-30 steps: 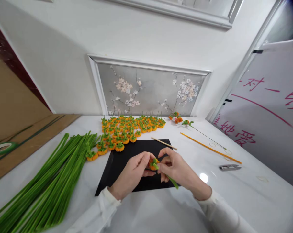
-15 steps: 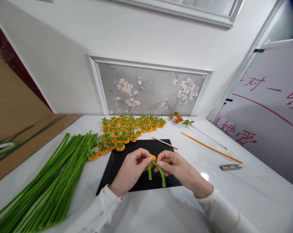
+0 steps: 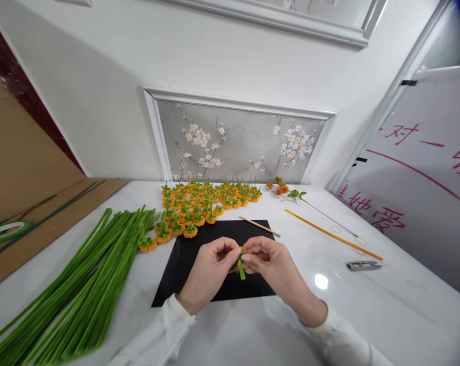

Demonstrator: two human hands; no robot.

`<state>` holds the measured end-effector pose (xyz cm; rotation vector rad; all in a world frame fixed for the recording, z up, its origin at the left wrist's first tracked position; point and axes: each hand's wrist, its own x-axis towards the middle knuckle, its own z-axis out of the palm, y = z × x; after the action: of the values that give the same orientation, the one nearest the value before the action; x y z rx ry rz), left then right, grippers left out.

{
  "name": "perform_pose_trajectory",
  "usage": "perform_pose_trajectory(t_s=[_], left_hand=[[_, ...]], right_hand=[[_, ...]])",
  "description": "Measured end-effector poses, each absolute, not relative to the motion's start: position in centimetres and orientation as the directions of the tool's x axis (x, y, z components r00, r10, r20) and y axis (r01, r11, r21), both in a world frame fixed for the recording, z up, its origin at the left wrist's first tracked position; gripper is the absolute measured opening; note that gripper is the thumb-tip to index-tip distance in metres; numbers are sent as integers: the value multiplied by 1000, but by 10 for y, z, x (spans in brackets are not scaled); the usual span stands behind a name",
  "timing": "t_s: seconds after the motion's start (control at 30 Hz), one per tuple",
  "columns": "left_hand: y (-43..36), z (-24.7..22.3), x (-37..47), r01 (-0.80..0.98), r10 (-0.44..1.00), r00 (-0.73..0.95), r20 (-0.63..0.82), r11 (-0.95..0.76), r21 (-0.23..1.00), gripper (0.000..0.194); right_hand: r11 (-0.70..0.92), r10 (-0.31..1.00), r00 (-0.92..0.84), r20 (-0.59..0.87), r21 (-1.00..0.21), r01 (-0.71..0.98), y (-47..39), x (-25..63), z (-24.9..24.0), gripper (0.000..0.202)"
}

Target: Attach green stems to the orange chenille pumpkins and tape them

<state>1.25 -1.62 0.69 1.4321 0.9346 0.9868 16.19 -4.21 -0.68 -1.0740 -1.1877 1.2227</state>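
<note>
Together, left fingers [image 3: 232, 257] and right fingers [image 3: 254, 262] in a pinch on an orange-green piece [image 3: 241, 269] above black mat [image 3: 184, 264]

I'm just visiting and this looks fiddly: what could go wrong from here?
The small orange-and-green piece is pinched in the fingertips of the left hand and right hand, so a weak grip might let it slip.
One orange bloom sits at the far-left corner of the black mat, where the left hand could knock it.
What look like metal snips lie to the right; a careless reach might nick skin.
</note>
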Motion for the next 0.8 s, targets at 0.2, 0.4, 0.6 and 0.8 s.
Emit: perform_pose_trajectory(t_s=[0.2, 0.4, 0.6, 0.8], left_hand=[[-17, 4, 15, 23, 941, 328, 78, -90, 996, 23], [-16, 4, 15, 2, 936, 350, 40, -43, 999, 26], [-16, 4, 14, -86, 917, 389, -86, 130, 988, 30], [-16, 8, 12, -41, 903, 424, -64, 90, 995, 29]], right_hand=[[81, 995, 60, 85, -994, 68, -41, 164, -7, 15], [269, 950, 5, 311, -830, 489, -45, 169, -5, 9], [558, 797, -185, 575, -583, 591, -46, 170, -6, 15], [678, 594, -472, 652, -89, 730, -43, 180, -8, 30]])
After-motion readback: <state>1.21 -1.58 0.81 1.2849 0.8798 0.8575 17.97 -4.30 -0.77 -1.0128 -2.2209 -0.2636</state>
